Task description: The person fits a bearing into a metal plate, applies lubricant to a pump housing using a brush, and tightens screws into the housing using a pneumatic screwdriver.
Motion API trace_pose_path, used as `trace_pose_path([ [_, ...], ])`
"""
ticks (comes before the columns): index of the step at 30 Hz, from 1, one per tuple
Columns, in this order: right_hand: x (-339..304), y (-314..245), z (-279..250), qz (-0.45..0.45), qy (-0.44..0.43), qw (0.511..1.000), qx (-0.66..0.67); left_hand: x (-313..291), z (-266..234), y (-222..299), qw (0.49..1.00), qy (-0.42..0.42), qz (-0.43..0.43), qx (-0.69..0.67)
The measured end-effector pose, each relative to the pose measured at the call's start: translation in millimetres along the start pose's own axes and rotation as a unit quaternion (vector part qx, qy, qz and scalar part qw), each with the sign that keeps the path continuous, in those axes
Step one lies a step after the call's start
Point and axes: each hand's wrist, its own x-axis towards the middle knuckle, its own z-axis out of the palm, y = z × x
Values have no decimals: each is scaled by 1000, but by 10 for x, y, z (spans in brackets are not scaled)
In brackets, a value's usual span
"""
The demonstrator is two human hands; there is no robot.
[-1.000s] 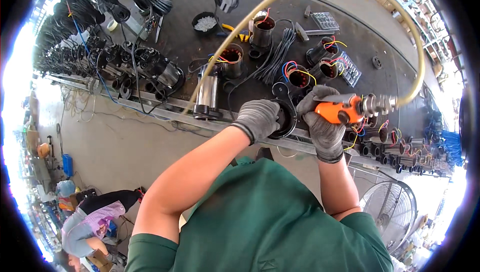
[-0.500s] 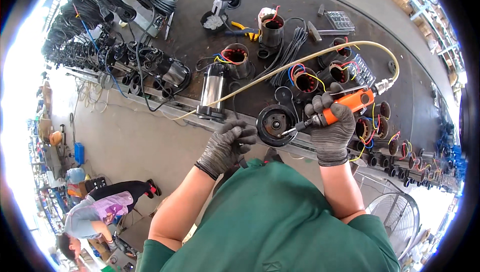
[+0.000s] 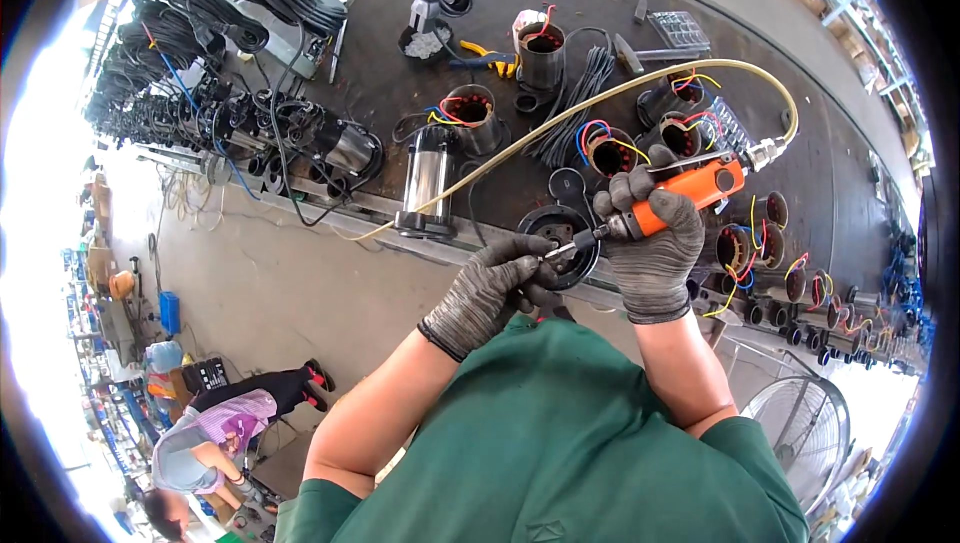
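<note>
My right hand [image 3: 652, 261], in a grey work glove, is wrapped round an orange pneumatic screwdriver [image 3: 692, 197], its bit pointing left. A yellowish air hose [image 3: 590, 111] runs from the tool's far end across the bench. My left hand [image 3: 488, 289], gloved too, is closed, thumb and fingers pinched together at the tip of the bit. Whatever they pinch is too small to make out. Just beneath the bit, at the bench's near edge, lies a round black motor end cover [image 3: 543, 219], partly hidden by my left fingers.
A silver motor cylinder [image 3: 430, 171] stands left of the cover. Several open motor housings [image 3: 612, 155] with coloured wires stand behind and to the right. Pliers [image 3: 490, 57] and a hammer [image 3: 630, 55] lie farther back. A person [image 3: 215, 443] bends over at lower left; a fan [image 3: 797, 421] stands at right.
My left hand has moved right and up to the bit's tip, its fingers now pinched there. The screwdriver has risen slightly, its bit shifting a little left over the cover.
</note>
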Motion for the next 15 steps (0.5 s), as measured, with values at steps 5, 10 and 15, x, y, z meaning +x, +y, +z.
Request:
trace_pose_path([
  [5,4,-2,-127,8,-35,999,14,-1,53,12,1000,21,16,12],
  [10,-6,13,-140,4,-39,999,15,-29,77,32,999,20,17,-22],
  [15,0,25,-160,-1,-73,996,44,-18,49,13,998,3,18,-65],
])
